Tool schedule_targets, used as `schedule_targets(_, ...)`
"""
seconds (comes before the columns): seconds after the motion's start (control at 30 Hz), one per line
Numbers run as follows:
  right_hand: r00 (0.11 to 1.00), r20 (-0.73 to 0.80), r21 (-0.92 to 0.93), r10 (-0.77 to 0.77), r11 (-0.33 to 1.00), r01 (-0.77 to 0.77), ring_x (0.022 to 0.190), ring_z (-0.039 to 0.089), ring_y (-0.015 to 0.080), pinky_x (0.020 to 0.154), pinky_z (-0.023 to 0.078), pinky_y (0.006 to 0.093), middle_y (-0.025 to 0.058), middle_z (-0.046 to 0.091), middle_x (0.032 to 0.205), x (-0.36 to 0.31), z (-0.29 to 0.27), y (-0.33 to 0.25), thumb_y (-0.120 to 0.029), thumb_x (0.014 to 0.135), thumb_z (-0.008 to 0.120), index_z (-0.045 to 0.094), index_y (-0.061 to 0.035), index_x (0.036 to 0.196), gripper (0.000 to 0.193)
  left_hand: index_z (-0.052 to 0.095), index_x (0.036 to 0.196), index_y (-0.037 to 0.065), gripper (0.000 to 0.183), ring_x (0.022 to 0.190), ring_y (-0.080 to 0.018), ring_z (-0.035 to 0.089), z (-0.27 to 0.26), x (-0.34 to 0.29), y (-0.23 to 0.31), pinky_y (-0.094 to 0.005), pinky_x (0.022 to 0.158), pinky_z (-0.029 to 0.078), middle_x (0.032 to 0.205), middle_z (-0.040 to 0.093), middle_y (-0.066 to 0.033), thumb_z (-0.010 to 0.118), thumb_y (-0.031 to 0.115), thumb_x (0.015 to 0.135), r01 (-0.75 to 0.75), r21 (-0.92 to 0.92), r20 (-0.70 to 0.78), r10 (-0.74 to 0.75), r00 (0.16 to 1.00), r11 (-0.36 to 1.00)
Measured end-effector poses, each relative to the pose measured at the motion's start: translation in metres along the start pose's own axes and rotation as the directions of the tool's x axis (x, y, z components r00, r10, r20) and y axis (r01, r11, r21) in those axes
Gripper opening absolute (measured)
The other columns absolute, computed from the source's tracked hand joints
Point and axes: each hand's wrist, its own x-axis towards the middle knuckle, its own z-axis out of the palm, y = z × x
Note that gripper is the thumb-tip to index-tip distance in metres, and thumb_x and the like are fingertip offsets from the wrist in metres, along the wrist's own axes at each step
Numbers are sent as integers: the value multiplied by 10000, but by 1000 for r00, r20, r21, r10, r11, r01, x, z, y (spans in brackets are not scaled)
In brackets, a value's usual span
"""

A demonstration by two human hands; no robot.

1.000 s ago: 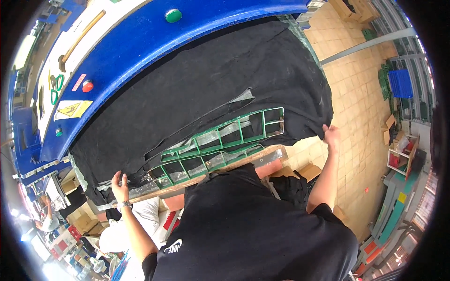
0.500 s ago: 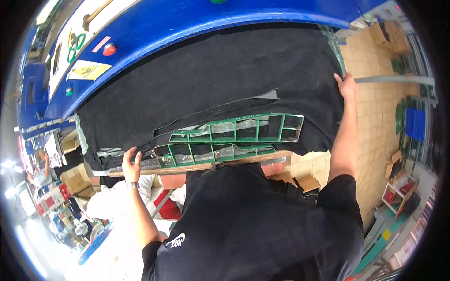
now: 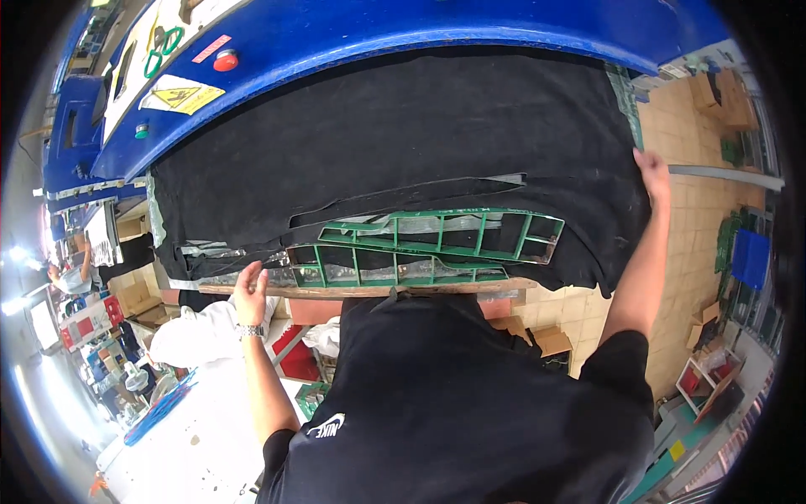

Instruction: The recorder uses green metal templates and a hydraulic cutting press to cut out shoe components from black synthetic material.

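A black sheet of leather-like or cloth-like material (image 3: pixel 403 126) covers the work surface, with a long narrow slit-like cutout toward its front. Two green cutting dies, long frames with cross ribs, lie near the front edge: an upper die (image 3: pixel 460 235) and a lower die (image 3: pixel 395 267), side by side at a slight slant. My right hand (image 3: pixel 654 176) is closed at the sheet's right edge, seemingly gripping it; the fingertips are partly hidden. My left hand (image 3: pixel 250 296) is at the front left edge, left of the lower die, fingers apart and holding nothing.
Behind the sheet runs a blue machine beam (image 3: pixel 403 29) with a red button (image 3: pixel 226 60) and a green button (image 3: pixel 141 131). Green-handled scissors (image 3: pixel 164 50) lie on its top left. A grey bar (image 3: pixel 726 175) sticks out at right. Cardboard boxes (image 3: pixel 720 99) stand on the floor.
The view has turned slightly, so the scene appears shifted right and tilted. My right hand stays at the sheet's right edge, and my left hand stays by the front edge. The dies appear unmoved.
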Motion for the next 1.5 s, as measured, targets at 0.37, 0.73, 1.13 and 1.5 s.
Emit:
schedule_targets(0.37,998,-63,-403,15,914,-39,1228,604,370,1024,481,461,217,657,1271,136,96,-159,-634,850,635,695,-96,1219,656,614,1299,8,375,1095,-171,665,-7,-27,61,-297,935,521,1181,708,-103,673,202,984,44,249,40,-56,998,968)
schedule_targets(0.73,954,-252,-345,164,906,-247,1219,613,381,1036,463,490,201,670,1262,147,93,-147,-430,853,635,730,-79,1161,476,641,1263,16,336,1018,-162,668,-9,-86,1,-306,903,521,1130,717,-91,673,193,979,223,132,-43,-219,975,966)
schedule_targets(1.13,675,-117,-315,-728,672,670,1042,651,362,902,508,419,174,689,1106,-30,60,-185,-270,914,723,705,-26,1027,269,602,1286,-32,350,1082,-169,659,5,-92,7,-301,949,521,1173,698,-138,648,150,991,235,86,-27,-234,972,968)
schedule_targets(1.5,448,323,104,-833,502,859,1185,563,308,991,411,458,117,603,1267,-265,97,-216,-198,789,791,643,-50,1198,459,685,1203,33,285,904,-158,708,51,-21,65,-269,762,551,1023,741,-94,703,142,940,-78,109,109,66,992,991)
